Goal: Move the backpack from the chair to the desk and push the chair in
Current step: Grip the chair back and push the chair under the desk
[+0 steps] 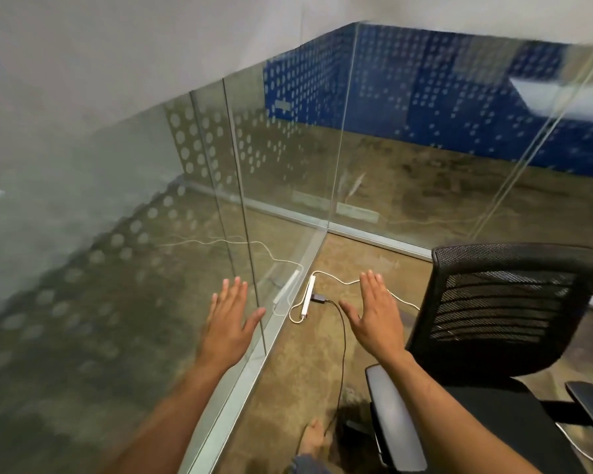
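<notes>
Both hands are stretched out flat with fingers spread and grasping nothing, the left hand (227,316) in the lower middle of the frame over the glass partition (274,186), the right hand (374,311) just beside the black mesh chair (500,323) at lower right. The chair's seat is partly cut off by the right forearm and the frame's edge, and no backpack shows on what I can see of it. A white power strip (307,297) lies on the floor between the hands, and a bare foot (314,437) pokes in at the bottom edge.
</notes>
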